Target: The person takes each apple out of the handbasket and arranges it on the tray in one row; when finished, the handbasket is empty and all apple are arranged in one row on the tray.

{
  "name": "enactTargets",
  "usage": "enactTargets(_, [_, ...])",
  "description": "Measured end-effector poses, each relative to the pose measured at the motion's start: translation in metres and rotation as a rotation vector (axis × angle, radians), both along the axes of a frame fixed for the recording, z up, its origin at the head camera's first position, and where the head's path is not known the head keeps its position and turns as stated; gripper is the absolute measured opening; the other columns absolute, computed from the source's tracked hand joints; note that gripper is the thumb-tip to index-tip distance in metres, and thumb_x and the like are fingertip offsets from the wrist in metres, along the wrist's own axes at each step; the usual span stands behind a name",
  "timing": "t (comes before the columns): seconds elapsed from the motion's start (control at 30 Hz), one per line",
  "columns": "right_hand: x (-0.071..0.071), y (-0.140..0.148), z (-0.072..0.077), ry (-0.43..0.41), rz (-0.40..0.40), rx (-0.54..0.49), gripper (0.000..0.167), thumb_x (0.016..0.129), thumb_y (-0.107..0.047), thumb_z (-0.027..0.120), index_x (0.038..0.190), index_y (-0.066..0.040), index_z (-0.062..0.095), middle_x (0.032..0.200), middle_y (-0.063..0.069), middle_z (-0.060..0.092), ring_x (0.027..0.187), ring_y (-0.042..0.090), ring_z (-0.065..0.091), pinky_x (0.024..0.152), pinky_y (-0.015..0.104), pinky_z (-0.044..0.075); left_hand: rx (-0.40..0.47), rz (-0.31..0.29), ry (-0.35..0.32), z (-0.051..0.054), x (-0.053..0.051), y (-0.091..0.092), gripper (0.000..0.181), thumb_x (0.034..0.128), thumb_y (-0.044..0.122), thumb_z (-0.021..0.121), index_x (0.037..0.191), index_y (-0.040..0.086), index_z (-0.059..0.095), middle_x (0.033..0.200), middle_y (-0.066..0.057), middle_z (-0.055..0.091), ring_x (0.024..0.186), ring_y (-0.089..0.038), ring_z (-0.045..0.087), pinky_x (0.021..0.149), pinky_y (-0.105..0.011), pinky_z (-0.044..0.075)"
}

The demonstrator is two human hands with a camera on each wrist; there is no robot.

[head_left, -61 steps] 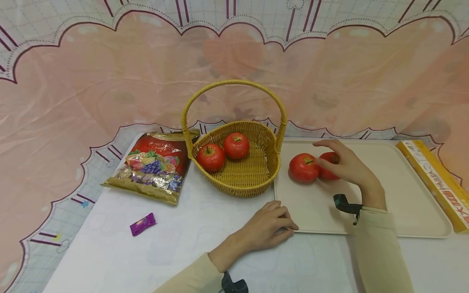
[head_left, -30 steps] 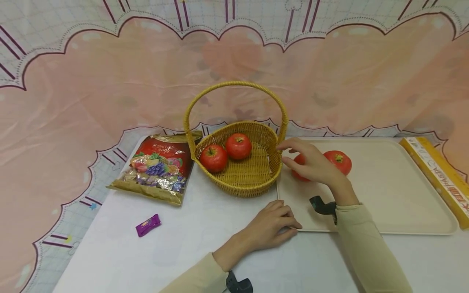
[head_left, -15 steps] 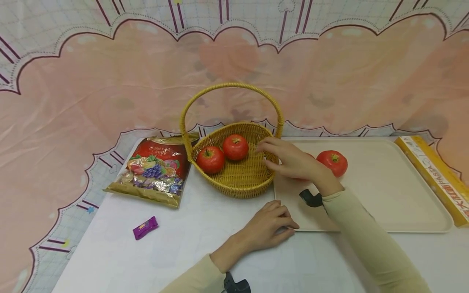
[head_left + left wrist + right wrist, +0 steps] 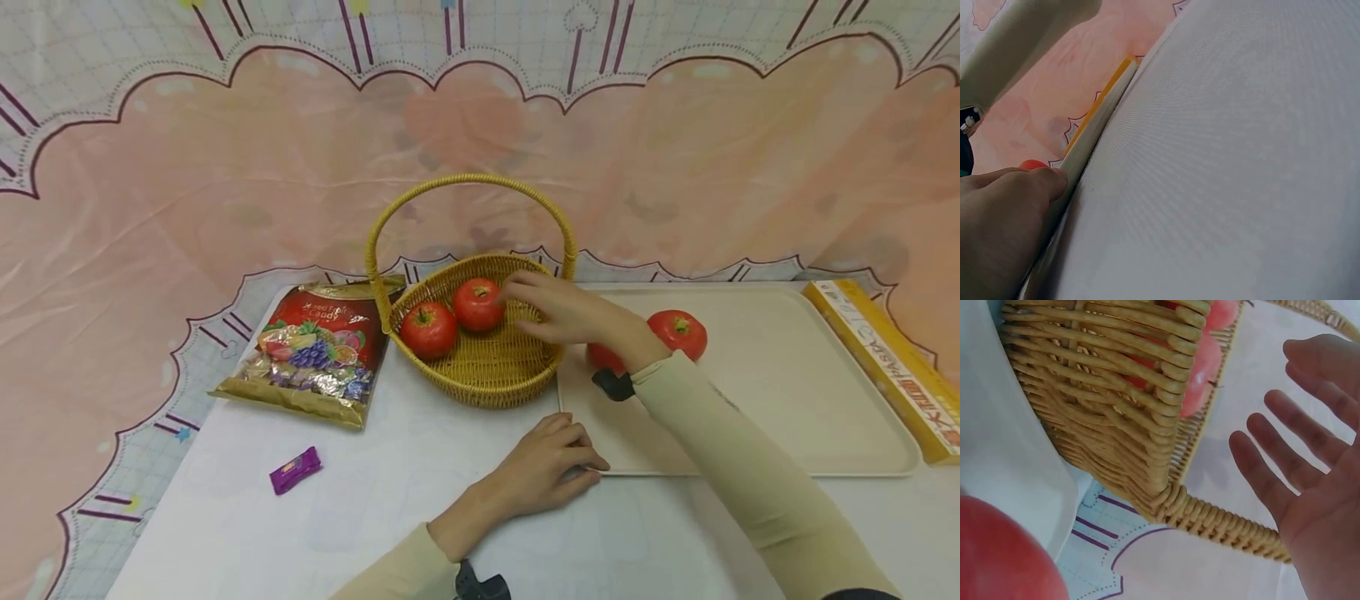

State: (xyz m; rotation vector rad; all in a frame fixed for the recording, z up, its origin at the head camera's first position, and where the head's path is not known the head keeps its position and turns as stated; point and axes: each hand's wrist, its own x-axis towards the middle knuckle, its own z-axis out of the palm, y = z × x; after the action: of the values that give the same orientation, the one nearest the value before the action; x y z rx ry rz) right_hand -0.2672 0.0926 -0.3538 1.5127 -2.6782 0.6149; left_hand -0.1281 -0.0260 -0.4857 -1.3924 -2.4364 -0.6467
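My right hand hangs over the right side of a yellow wicker basket, under its handle. The right wrist view shows that hand with fingers spread and nothing in them. Two red apples, one at the left and another behind, lie inside the basket, close to the right fingertips. On the beige tray, one apple shows beyond my right forearm; another is partly hidden by the wrist. My left hand rests at the tray's near left corner, its relaxed fingers touching the rim.
A red and gold candy bag lies left of the basket. Nearer the front is a small purple wrapped candy. A long yellow box lies along the tray's right edge. A patterned cloth hangs behind the table.
My right hand has moved left from the apples on the tray, across the rim, to above the basket, holding nothing. The left hand has stayed at the tray corner.
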Motion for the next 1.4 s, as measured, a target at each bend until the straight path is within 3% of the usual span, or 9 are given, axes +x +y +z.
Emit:
enactTargets(0.43, [-0.023, -0.029, 0.005, -0.014, -0.035, 0.120, 0.035, 0.091, -0.020, 0.061, 0.124, -0.010, 0.056, 0.126, 0.009, 0.051, 0.119, 0.026, 0.049, 0.105, 0.041, 0.040, 0.020, 0.001, -0.024, -0.003, 0.001, 0.000, 0.014, 0.0913, 0.032, 0.060, 0.099, 0.029, 0.071, 0.093, 0.014, 0.057, 0.101, -0.005, 0.051, 0.113, -0.029, 0.030])
enactTargets(0.77, [-0.035, -0.042, 0.002, -0.139, -0.097, 0.188, 0.043, 0.091, -0.026, 0.060, 0.132, -0.018, 0.051, 0.132, 0.005, 0.045, 0.118, 0.023, 0.048, 0.104, 0.040, 0.040, 0.021, -0.009, -0.027, -0.001, 0.000, 0.000, 0.014, 0.0911, 0.031, 0.060, 0.099, 0.029, 0.071, 0.093, 0.014, 0.057, 0.102, -0.006, 0.051, 0.111, -0.028, 0.032])
enactTargets(1.17, [-0.047, -0.051, 0.008, -0.204, -0.145, 0.272, 0.051, 0.090, -0.029, 0.061, 0.138, -0.023, 0.045, 0.140, 0.004, 0.036, 0.130, 0.024, 0.039, 0.111, 0.043, 0.034, 0.022, 0.000, -0.041, -0.004, 0.001, 0.002, 0.014, 0.0910, 0.031, 0.060, 0.099, 0.029, 0.071, 0.093, 0.014, 0.057, 0.102, -0.007, 0.050, 0.110, -0.029, 0.033])
enactTargets(1.4, [-0.054, -0.057, 0.008, -0.181, -0.130, 0.299, 0.051, 0.090, -0.031, 0.060, 0.138, -0.022, 0.045, 0.145, 0.005, 0.035, 0.134, 0.024, 0.034, 0.113, 0.044, 0.031, 0.017, 0.000, -0.038, -0.001, 0.001, 0.001, 0.014, 0.0912, 0.031, 0.060, 0.100, 0.029, 0.071, 0.093, 0.014, 0.057, 0.100, -0.007, 0.050, 0.110, -0.028, 0.033])
